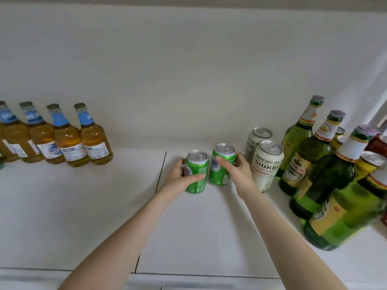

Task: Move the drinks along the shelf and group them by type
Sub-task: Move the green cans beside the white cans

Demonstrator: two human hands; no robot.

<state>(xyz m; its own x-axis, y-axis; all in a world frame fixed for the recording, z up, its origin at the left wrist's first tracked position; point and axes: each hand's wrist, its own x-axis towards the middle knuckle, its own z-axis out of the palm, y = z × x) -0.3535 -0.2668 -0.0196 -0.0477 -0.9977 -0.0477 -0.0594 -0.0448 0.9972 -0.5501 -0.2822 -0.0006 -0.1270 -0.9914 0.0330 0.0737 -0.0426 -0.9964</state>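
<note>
Four brown bottles (69, 141) with blue neck labels stand in a close row at the far left of the white shelf (83, 206), well apart from the hands. On the right side the shelf is crowded. Two white cans (267, 164) stand one behind the other, and the front one is just beside the right hand (238, 174). Behind and to the right of them are several tall green bottles (333, 174) with white and yellow labels, and between these bottles some yellow cans (368, 164) show partly. At the far right edge a red can (379, 145) is only partly in view. A thin dark seam (161, 170) runs across the shelf just left of the left hand (180, 176), and a plain white wall (188, 70) rises behind everything. In the middle of the shelf two green cans stand upright side by side, almost touching, with silver tops, unopened tabs and a white and blue logo. The left green can (199, 166) is held by the left hand: the thumb lies across its front and the fingers (181, 164) curl round its left side. The right green can (219, 174), a little further back, is held by the right hand, with the thumb on its front and the fingers (240, 160) wrapped round its right side. Whether the cans rest on the shelf or are slightly lifted, I cannot tell.
</note>
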